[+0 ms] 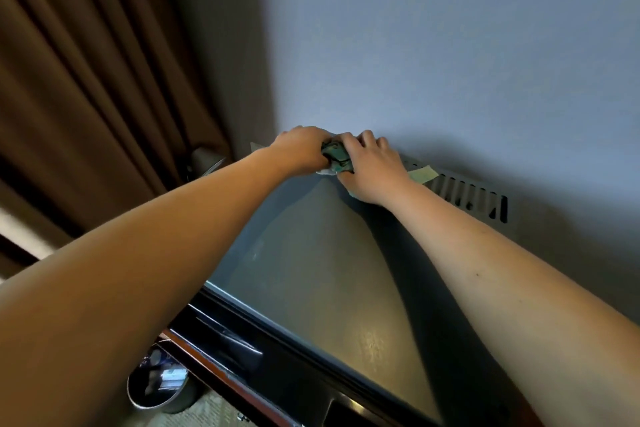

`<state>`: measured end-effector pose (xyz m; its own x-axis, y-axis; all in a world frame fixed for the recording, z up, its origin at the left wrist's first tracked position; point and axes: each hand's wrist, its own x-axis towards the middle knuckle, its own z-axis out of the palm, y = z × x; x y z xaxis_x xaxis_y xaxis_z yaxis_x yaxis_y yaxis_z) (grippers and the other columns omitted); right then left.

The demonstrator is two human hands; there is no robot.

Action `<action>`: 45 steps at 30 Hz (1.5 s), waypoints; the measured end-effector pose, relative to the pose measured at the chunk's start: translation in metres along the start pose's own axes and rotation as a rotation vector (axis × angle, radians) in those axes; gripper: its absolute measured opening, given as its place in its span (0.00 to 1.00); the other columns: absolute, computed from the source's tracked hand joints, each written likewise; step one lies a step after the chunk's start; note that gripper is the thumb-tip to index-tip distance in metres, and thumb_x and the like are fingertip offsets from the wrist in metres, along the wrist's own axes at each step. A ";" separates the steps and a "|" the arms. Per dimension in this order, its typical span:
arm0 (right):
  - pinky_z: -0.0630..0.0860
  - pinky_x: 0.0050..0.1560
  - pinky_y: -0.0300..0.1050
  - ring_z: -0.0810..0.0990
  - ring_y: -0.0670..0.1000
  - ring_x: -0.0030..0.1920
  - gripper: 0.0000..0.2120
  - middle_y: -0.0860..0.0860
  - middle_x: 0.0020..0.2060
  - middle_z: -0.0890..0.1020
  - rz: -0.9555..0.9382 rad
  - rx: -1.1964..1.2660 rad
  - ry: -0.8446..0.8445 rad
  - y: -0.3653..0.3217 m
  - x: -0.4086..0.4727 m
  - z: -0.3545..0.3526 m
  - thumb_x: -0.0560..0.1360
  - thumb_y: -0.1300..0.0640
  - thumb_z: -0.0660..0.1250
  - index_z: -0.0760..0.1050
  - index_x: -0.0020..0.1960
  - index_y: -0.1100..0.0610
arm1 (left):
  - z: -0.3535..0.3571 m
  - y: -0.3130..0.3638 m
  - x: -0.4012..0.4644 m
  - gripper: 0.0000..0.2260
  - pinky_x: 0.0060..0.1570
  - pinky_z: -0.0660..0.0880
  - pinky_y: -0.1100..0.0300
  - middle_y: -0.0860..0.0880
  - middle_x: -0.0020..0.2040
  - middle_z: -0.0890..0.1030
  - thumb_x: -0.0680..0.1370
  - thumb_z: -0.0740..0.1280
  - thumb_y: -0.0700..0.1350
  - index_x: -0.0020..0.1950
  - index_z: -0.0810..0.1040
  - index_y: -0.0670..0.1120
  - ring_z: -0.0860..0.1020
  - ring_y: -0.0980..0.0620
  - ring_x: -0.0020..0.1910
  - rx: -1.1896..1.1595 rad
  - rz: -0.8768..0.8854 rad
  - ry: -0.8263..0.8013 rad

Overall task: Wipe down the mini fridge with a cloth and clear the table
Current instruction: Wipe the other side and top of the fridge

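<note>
The mini fridge's grey top stretches away from me to the wall. At its far edge both my hands meet on a bunched green cloth. My left hand grips the cloth from the left, fingers curled round it. From the right, my right hand presses down on the cloth, fingers bent over it near the wall. A pale green corner of the cloth sticks out to the right of that hand. The fridge's black front edge runs across below my arms.
A blue-grey wall rises right behind the fridge. A slotted vent grille lies along the fridge's back right edge. Brown curtains hang at the left. On the floor at lower left stands a round bin holding rubbish.
</note>
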<state>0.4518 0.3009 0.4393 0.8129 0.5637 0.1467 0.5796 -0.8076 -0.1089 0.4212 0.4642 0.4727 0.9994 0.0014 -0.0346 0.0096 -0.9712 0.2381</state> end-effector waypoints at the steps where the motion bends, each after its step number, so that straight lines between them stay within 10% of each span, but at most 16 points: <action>1: 0.72 0.62 0.60 0.69 0.64 0.66 0.28 0.58 0.67 0.68 0.007 0.003 -0.003 0.000 0.001 0.001 0.79 0.45 0.64 0.58 0.75 0.49 | 0.001 -0.001 0.001 0.09 0.43 0.70 0.55 0.56 0.43 0.81 0.74 0.70 0.48 0.45 0.73 0.62 0.77 0.50 0.45 -0.001 0.005 -0.002; 27: 0.69 0.61 0.58 0.66 0.64 0.65 0.28 0.54 0.67 0.65 0.110 0.043 -0.097 -0.180 -0.201 -0.018 0.77 0.49 0.63 0.56 0.74 0.43 | 0.014 -0.044 -0.250 0.08 0.50 0.79 0.50 0.45 0.49 0.81 0.76 0.68 0.45 0.54 0.81 0.45 0.78 0.44 0.48 0.023 0.147 0.086; 45: 0.72 0.59 0.59 0.69 0.63 0.62 0.24 0.53 0.62 0.69 0.006 0.098 -0.059 -0.133 -0.071 -0.001 0.77 0.47 0.64 0.60 0.71 0.41 | 0.003 -0.087 -0.130 0.09 0.44 0.78 0.48 0.48 0.41 0.79 0.72 0.69 0.48 0.34 0.71 0.52 0.77 0.45 0.44 -0.071 0.100 0.098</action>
<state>0.3174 0.3679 0.4447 0.8166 0.5705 0.0877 0.5752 -0.7918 -0.2053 0.2906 0.5477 0.4535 0.9939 -0.0680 0.0863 -0.0913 -0.9482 0.3042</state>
